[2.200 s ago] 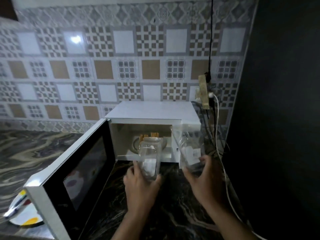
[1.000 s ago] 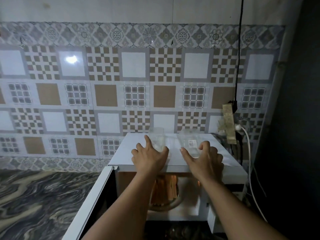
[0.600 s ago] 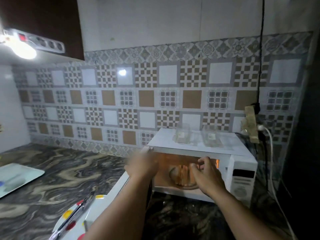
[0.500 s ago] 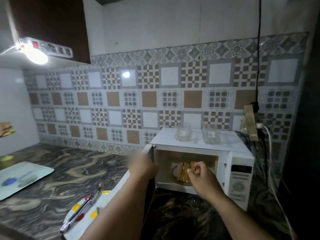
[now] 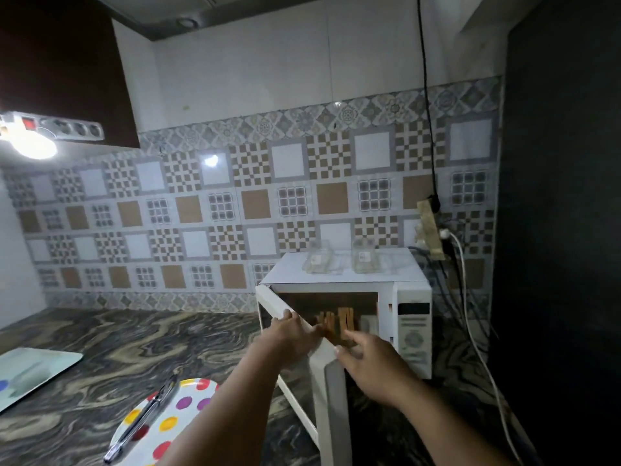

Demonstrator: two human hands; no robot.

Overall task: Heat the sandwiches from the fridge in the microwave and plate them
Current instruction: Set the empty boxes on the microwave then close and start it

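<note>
The white microwave (image 5: 411, 331) stands on the marble counter at the right, its door (image 5: 331, 391) swung partly open toward me. Browned sandwiches (image 5: 337, 322) stand upright inside the cavity. My left hand (image 5: 292, 332) grips the door's top edge, fingers over it. My right hand (image 5: 373, 359) rests against the door's front corner, fingers spread, holding nothing. Two empty clear plastic containers (image 5: 319, 260), (image 5: 364, 260) lie on the microwave's top. A white plate with coloured dots (image 5: 168, 422) carries metal tongs (image 5: 144, 418) at the lower left.
A pale tray (image 5: 30, 371) lies on the counter at the far left. A power strip (image 5: 428, 230) and white cable (image 5: 470, 314) hang by the microwave's right side. A dark tall surface (image 5: 557, 230) fills the right edge. A lamp (image 5: 32, 146) glows upper left.
Both hands set the two clear containers on the microwave's top, then dropped to the door. The left hand now grips the door, which has swung further toward shut.
</note>
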